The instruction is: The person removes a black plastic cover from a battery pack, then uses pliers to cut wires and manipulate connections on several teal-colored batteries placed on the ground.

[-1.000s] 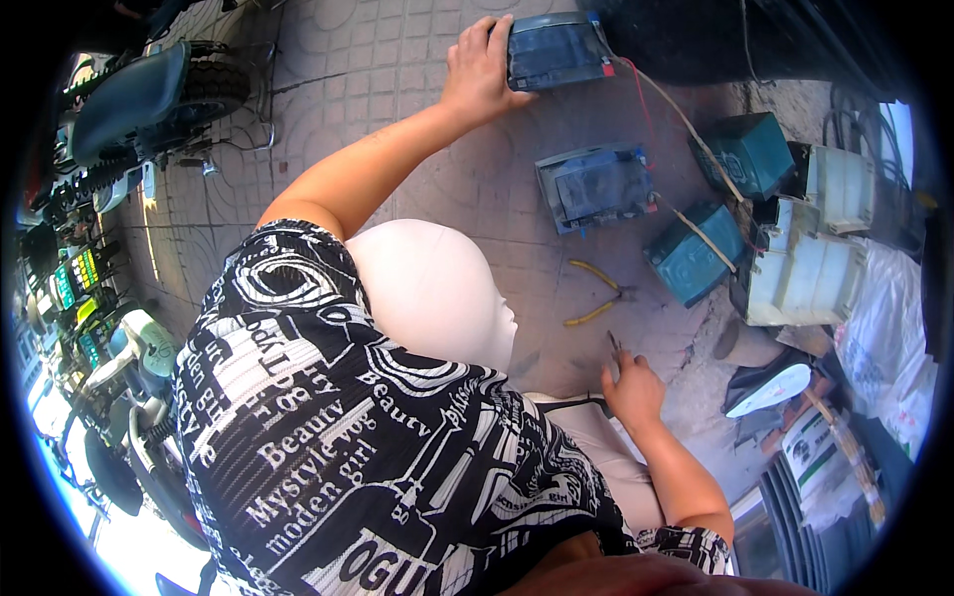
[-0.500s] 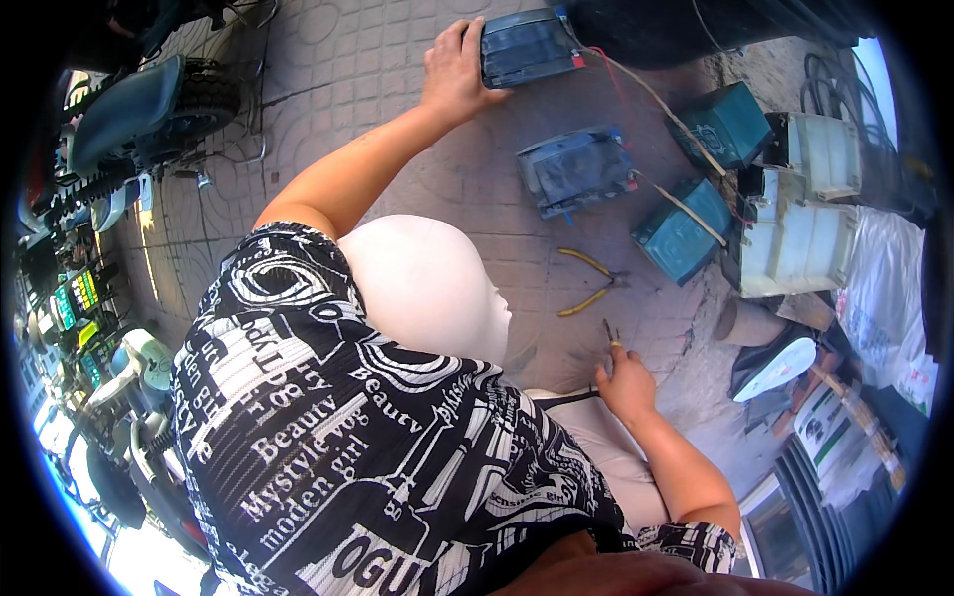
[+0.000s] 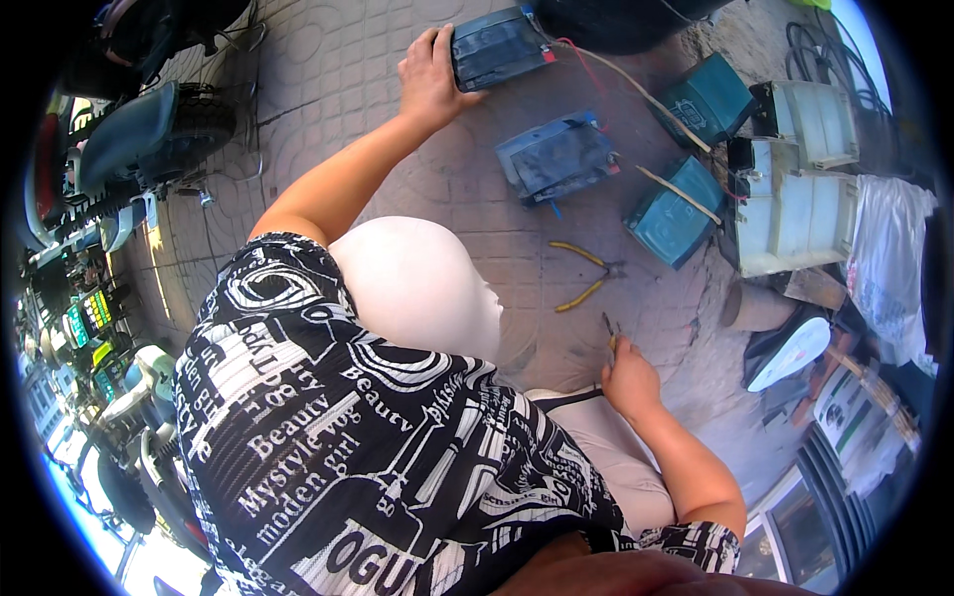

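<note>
Near the top of the view, my left hand (image 3: 429,81) grips the left end of a dark, dusty battery (image 3: 500,50), fingers over its top edge and thumb low along its side. A red and a pale wire run from that battery's right end. Just below it on the paving lies a second dark battery (image 3: 558,159). My right hand (image 3: 632,381) rests low by my right knee, closed around a small pliers-like tool (image 3: 612,334) with its narrow metal tip pointing away from me. Yellow-handled pliers (image 3: 584,278) lie spread on the ground just beyond that tip.
Two teal batteries (image 3: 708,99) stand at right, thin sticks or cables leaning on them. Behind are pale plastic cases (image 3: 795,219), a clay-coloured pot (image 3: 755,306) and plastic sheeting (image 3: 889,268). Parked motorbikes (image 3: 129,129) line the left side. A pale rounded knee (image 3: 417,278) fills the middle.
The view has shifted slightly, so most ground objects sit a little higher and further left. My left hand and its battery appear slightly further left; both hands keep their grips.
</note>
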`<state>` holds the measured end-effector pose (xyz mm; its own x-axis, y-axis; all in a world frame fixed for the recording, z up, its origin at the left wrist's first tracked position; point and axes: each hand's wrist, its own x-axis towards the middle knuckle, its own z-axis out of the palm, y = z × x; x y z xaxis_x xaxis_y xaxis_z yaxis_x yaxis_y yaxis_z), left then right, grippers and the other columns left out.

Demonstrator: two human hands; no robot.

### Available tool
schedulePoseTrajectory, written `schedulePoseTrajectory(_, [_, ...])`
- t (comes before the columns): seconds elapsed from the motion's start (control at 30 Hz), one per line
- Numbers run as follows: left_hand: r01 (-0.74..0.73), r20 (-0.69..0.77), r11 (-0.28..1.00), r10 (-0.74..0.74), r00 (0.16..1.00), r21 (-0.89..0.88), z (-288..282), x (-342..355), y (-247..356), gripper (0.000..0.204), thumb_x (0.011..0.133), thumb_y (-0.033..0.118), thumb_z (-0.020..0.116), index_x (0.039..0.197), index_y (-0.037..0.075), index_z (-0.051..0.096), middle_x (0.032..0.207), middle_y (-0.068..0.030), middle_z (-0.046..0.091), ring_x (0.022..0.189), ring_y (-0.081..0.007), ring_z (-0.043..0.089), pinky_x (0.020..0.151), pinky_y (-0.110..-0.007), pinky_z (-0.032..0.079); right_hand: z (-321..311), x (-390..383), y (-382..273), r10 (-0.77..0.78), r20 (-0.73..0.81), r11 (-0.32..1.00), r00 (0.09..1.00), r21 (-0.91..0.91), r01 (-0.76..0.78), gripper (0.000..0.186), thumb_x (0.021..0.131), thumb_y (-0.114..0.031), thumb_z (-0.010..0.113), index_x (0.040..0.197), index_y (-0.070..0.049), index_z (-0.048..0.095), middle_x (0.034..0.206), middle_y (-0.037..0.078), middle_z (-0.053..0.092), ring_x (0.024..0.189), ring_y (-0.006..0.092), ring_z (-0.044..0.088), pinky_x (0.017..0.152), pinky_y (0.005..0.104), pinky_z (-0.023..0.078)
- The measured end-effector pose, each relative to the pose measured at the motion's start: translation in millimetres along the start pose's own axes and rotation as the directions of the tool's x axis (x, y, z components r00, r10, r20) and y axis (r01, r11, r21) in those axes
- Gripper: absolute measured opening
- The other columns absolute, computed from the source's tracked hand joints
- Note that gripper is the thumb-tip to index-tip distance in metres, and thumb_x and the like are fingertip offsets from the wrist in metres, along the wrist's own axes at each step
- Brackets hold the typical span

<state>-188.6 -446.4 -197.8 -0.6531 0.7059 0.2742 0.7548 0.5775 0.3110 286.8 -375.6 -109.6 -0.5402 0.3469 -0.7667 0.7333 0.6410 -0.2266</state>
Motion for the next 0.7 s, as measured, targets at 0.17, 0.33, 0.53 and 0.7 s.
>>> schedulePoseTrajectory(0.17, [-0.005, -0.020, 1.000, 0.005, 1.000, 0.010, 1.9, -3.5, 2.2, 0.109, 0.057, 0.034, 0.091, 0.145, 0.006, 0.033, 0.138, -0.0165, 0.040, 0.129, -0.0361, 0.039, 0.104, -0.050, 0.034, 3.2, 1.0, 5.1, 0.000, 0.010, 1.000, 1.000, 0.007, 0.000, 0.048, 0.085, -0.014, 0.061, 0.127, 0.004, 0.048, 0.104, 0.026, 0.062, 0.087, 0.0418, 0.067, 0.075, 0.0486, 0.055])
schedulePoseTrajectory(0.33, [-0.030, -0.027, 0.999, 0.031, 0.999, 0.042, -2.1, -3.6, 2.9, 0.108, 0.059, 0.033, 0.091, 0.145, 0.006, 0.033, 0.139, -0.0177, 0.040, 0.130, -0.0365, 0.038, 0.104, -0.050, 0.035, 0.7, 0.4, -0.6, 0.008, 0.015, 1.000, 1.000, -0.023, -0.008, 0.044, 0.086, -0.014, 0.058, 0.125, 0.003, 0.048, 0.102, 0.026, 0.062, 0.083, 0.0419, 0.067, 0.073, 0.0496, 0.055])
schedulePoseTrajectory(0.53, [-0.021, -0.012, 0.999, 0.021, 1.000, 0.037, -3.9, -2.8, 5.4, 0.108, 0.059, 0.032, 0.091, 0.146, 0.006, 0.032, 0.140, -0.0179, 0.039, 0.131, -0.0370, 0.037, 0.104, -0.050, 0.034, 5.9, -0.5, 1.8, -0.015, -0.009, 1.000, 1.000, -0.021, 0.014, 0.042, 0.086, -0.013, 0.057, 0.123, 0.004, 0.048, 0.101, 0.026, 0.062, 0.082, 0.0420, 0.067, 0.071, 0.0497, 0.055])
schedulePoseTrajectory(0.7, [-0.020, -0.028, 0.998, 0.021, 0.999, 0.056, -5.3, -3.8, 4.6, 0.108, 0.058, 0.032, 0.091, 0.146, 0.006, 0.032, 0.139, -0.0174, 0.040, 0.131, -0.0367, 0.038, 0.104, -0.050, 0.035, 2.1, 1.6, -2.0, -0.004, 0.011, 1.000, 1.000, -0.027, 0.005, 0.044, 0.087, -0.013, 0.057, 0.126, 0.005, 0.048, 0.100, 0.026, 0.062, 0.082, 0.0418, 0.067, 0.071, 0.0494, 0.055])
